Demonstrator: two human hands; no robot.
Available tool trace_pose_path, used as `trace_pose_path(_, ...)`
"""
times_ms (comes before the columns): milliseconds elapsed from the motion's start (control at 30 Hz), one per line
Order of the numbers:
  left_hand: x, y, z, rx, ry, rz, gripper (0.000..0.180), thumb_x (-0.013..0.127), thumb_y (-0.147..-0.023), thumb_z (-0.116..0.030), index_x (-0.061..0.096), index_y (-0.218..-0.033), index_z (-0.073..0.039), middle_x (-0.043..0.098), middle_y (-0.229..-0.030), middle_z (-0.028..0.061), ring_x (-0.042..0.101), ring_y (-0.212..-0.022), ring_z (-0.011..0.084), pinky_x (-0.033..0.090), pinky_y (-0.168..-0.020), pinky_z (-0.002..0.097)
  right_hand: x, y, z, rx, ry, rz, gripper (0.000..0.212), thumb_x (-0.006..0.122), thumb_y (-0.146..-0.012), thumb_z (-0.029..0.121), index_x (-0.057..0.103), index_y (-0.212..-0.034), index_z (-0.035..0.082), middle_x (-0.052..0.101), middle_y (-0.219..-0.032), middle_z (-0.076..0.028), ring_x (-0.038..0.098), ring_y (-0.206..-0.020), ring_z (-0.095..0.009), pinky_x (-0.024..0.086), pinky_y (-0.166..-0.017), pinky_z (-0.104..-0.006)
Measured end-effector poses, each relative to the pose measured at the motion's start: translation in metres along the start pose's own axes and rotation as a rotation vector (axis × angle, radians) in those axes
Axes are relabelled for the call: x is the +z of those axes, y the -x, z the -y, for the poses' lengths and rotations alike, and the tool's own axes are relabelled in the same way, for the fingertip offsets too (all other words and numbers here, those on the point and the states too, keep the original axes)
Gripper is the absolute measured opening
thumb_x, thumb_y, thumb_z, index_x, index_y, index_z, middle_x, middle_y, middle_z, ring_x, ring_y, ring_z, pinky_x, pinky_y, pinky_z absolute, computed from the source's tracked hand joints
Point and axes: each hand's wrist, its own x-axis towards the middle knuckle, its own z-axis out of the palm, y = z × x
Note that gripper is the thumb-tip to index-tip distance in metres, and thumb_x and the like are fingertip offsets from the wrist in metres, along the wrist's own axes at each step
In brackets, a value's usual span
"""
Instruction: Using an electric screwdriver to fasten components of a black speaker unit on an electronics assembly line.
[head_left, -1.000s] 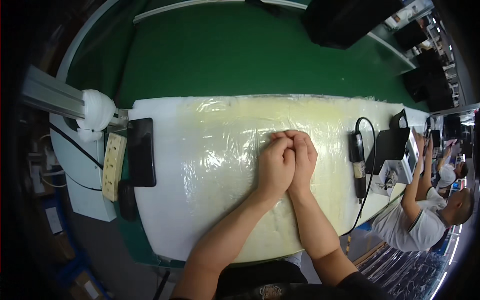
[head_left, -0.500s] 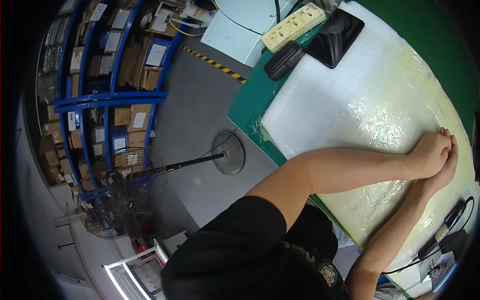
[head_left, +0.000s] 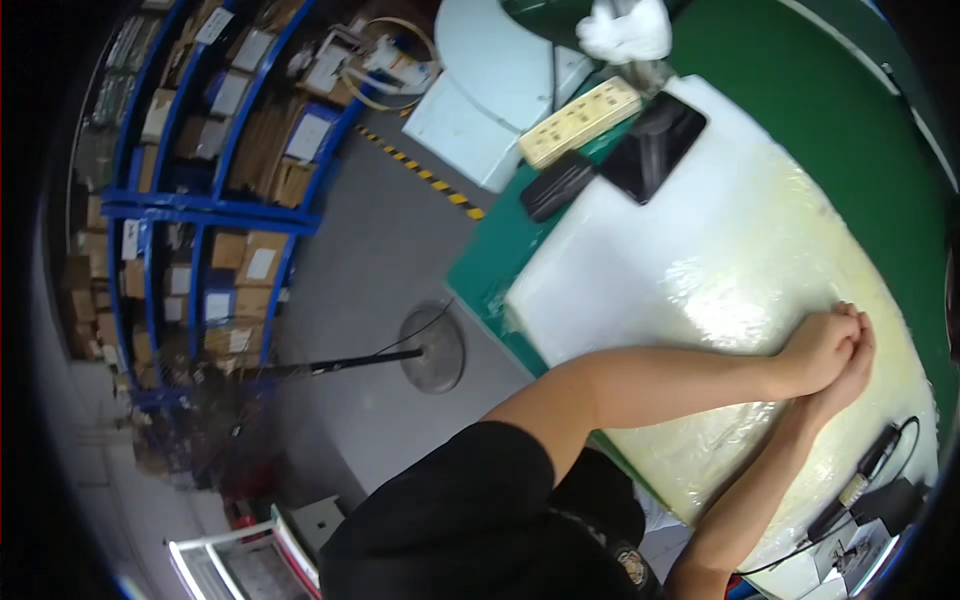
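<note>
My two hands are clasped together, resting on a plastic-wrapped pad [head_left: 690,310], white to yellowish, that covers the table. My left hand [head_left: 815,352] is closed, its fingers curled against the other hand. Behind and under it, my right hand [head_left: 848,378] is also closed, wrapped against the left. Whether anything lies between the palms is hidden. At the pad's far end lies a glossy black phone or tablet [head_left: 654,147]. Beside it are a black oblong case [head_left: 557,187] and a cream power strip [head_left: 580,122].
White gloves or cloth [head_left: 626,30] sit beyond the power strip. Near the right edge are a black cable [head_left: 912,440] and small devices. A standing fan [head_left: 205,415] and blue shelves [head_left: 210,207] of boxes stand left, with a striped floor line [head_left: 420,172].
The whole view has shifted, so most things sit lower in the picture and the white gloves or cloth have come into sight. My hands stay clasped on the pad.
</note>
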Motion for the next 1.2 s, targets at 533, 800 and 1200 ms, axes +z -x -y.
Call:
trace_pose_path(533, -0.012, -0.001, 0.006, -0.143, -0.046, 0.196, 0.015, 0.047, -0.088, 0.007, 0.062, -0.089, 0.002, 0.064, -0.082, 0.0074, 0.059, -0.076, 0.013, 0.048, -0.068, 0.0278, 0.01, 0.007, 0.031, 0.043, 0.195, -0.002, 0.025, 0.044, -0.1, 0.014, 0.063, -0.098, -0.002, 0.07, -0.094, -0.014, 0.063, -0.086, -0.019, 0.051, -0.082, -0.0297)
trace_pose_path(800, -0.012, -0.001, -0.006, -0.148, -0.035, 0.171, 0.014, 0.048, -0.09, 0.001, 0.062, -0.087, 0.001, 0.064, -0.073, 0.0146, 0.062, -0.064, 0.0207, 0.048, -0.059, 0.0338, 0.011, 0.009, 0.036, 0.176, 0.097, -0.018, 0.024, 0.043, -0.103, 0.012, 0.061, -0.1, -0.004, 0.07, -0.094, -0.014, 0.064, -0.086, -0.016, 0.052, -0.08, -0.0278)
trace_pose_path(1200, -0.012, -0.003, -0.012, -0.231, -0.064, 0.218, 0.018, 0.047, -0.092, 0.002, 0.063, -0.086, 0.001, 0.064, -0.08, 0.0031, 0.057, -0.077, 0.0093, 0.047, -0.069, 0.0246, 0.005, 0.006, 0.031, 0.198, 0.071, -0.023, 0.024, 0.044, -0.103, 0.012, 0.062, -0.101, -0.003, 0.07, -0.096, -0.013, 0.064, -0.086, -0.015, 0.053, -0.08, -0.0273)
